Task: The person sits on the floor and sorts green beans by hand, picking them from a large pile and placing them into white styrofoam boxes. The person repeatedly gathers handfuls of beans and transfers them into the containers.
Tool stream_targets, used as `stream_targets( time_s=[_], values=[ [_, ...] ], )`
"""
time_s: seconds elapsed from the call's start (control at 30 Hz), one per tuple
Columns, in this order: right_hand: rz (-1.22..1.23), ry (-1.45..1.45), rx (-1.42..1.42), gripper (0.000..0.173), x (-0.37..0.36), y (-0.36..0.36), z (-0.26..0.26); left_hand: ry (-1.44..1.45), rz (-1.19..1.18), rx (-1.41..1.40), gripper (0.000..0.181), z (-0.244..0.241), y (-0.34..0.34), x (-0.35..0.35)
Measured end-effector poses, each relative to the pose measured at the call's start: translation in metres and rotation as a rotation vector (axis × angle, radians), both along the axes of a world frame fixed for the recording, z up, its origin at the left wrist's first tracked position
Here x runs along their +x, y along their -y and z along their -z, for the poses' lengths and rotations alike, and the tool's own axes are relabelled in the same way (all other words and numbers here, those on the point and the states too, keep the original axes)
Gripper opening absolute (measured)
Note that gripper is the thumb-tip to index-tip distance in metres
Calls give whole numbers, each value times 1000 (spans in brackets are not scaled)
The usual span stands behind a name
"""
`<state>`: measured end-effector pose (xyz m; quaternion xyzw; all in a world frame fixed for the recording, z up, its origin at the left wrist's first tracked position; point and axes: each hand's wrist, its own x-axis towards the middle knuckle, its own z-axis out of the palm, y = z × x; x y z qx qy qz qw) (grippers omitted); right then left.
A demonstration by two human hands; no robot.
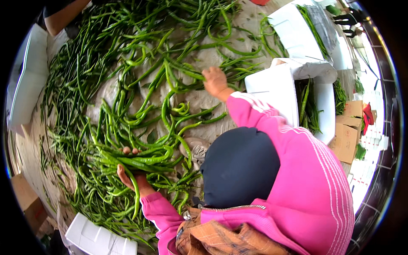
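Note:
Long green chili peppers [164,110] lie loose over a pale ground sheet before me. A bunch of these peppers [140,161] rests in my left hand [135,181], its fingertips showing beyond the bunch and the thumb on the near side. One pepper of the bunch hangs down past the wrist. My right hand [216,81] reaches out to the far right of the pile. Its fingers are curled at the end of a long green pepper [188,70], and more peppers lie just past the knuckles.
A lined white foam box [325,111] holding peppers stands at my right, another foam box [296,35] beyond it. More foam boxes stand at left [30,76] and lower left [102,237]. Cardboard cartons [344,138] sit at right. Another person's limb [60,19] shows at upper left.

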<state>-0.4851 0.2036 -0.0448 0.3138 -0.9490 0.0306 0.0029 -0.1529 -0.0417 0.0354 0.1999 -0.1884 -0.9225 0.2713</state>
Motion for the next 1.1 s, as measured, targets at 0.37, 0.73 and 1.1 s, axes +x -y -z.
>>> stream_targets(
  time_s=[0.37, 0.73, 1.1],
  values=[
    [259, 650, -643, 35, -44, 30, -83, -17, 61, 32, 53, -1, -4, -13],
    [1515, 336, -1108, 18, -163, -96, -8, 22, 34, -13, 55, 1, 1, -12],
    [556, 706, -491, 30, -76, 38, -7, 49, 51, -11, 51, 1, -3, -19]
  ],
)
